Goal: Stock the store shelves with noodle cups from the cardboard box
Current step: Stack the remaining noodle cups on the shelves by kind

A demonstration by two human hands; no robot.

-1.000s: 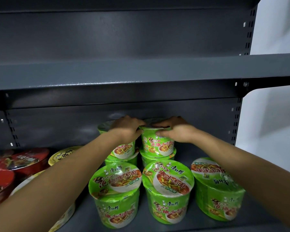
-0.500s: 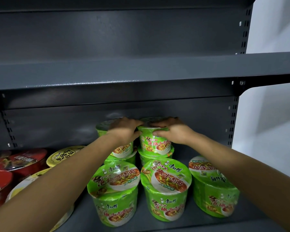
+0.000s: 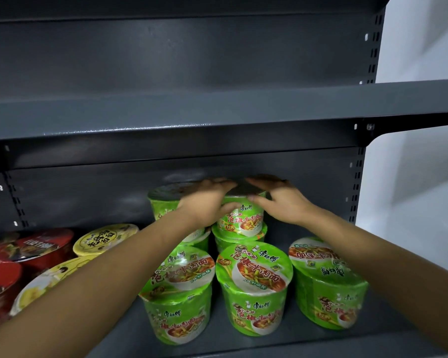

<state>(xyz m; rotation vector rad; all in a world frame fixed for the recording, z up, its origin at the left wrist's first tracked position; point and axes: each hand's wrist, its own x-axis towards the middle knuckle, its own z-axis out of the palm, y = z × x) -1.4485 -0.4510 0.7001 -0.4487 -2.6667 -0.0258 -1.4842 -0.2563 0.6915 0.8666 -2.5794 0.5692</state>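
At the back of the dark grey shelf (image 3: 279, 236), a green noodle cup (image 3: 243, 219) sits stacked on another green cup (image 3: 237, 237). My left hand (image 3: 207, 202) and my right hand (image 3: 278, 200) hold this top cup from either side. The fingers of both lie over its lid and the thumbs press its side under the rim. Another stacked green cup (image 3: 163, 200) stands just left of it, partly hidden by my left hand. Three green cups (image 3: 254, 275) stand in the front row. No cardboard box is in view.
Yellow cups (image 3: 106, 236) and red cups (image 3: 36, 246) fill the left of the same shelf. The upper shelf board (image 3: 217, 112) hangs low over the stacked cups. The shelf's right upright (image 3: 357, 192) borders a white wall (image 3: 424, 177).
Both hands stay on the top back cup. Their fingers now lie flatter across its lid than a second ago, and the view has shifted slightly.
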